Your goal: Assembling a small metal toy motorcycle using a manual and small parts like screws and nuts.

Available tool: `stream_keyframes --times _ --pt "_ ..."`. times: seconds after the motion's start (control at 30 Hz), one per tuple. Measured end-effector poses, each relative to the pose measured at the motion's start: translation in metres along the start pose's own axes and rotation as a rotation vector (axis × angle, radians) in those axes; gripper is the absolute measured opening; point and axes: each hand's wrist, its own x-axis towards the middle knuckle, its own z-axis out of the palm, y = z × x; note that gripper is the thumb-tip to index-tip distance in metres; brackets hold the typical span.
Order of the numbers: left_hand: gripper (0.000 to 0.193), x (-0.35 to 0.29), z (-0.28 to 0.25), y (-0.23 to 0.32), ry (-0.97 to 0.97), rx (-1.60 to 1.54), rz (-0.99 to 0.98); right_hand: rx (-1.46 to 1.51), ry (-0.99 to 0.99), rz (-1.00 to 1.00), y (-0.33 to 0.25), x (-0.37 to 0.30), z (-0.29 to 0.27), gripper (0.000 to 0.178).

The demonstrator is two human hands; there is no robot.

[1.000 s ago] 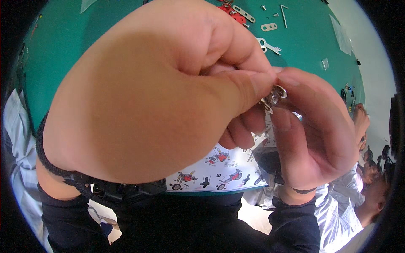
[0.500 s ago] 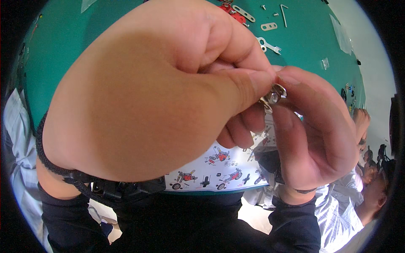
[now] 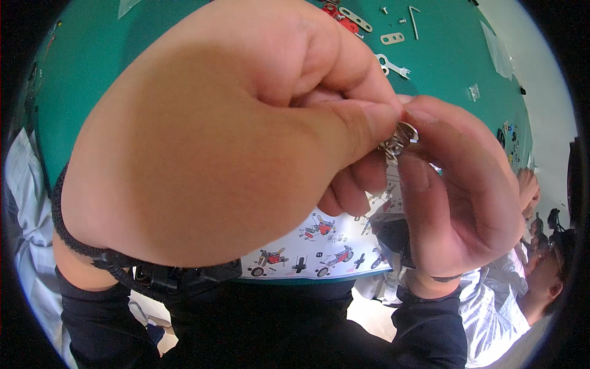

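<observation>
A small shiny metal part (image 3: 398, 142), with a curved edge, sits between my two hands, close to my view. My left hand (image 3: 227, 141) is closed, its thumb and index finger pinching the part from the left. From the right, the bent thumb and fingers of my right hand (image 3: 461, 190) close on the same part. The fingertips of both hands almost meet above it. Much of the part is hidden by the fingers, so I cannot make out its exact kind.
Beyond my hands on the green table (image 3: 203, 24) lie a flat spanner (image 3: 393, 66), a hex key (image 3: 414, 23), perforated metal strips (image 3: 392, 39), screws (image 3: 402, 21) and red pieces (image 3: 350, 26). A printed assembly sheet (image 3: 307, 249) lies below my hands. Another person (image 3: 544, 277) sits at right.
The metal part has turned slightly between my fingers; the round end that faced me before now looks more jumbled and angled. Both hands stay nearly in place.
</observation>
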Motion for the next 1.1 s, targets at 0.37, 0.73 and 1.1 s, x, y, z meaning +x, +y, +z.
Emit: stream_keyframes --times 0.37,0.73,1.1 --pt "0.019 -0.001 0.005 -0.001 -0.004 0.05 0.025 0.177 0.15 -0.098 0.025 -0.01 0.014 0.022" --pt "0.019 0.005 -0.001 -0.001 -0.066 0.032 -0.019 0.173 0.08 -0.092 0.022 0.0 0.003 0.02" --pt "0.018 0.008 -0.002 -0.004 -0.063 -0.25 -0.138 0.121 0.153 -0.095 0.023 -0.008 0.013 0.02"
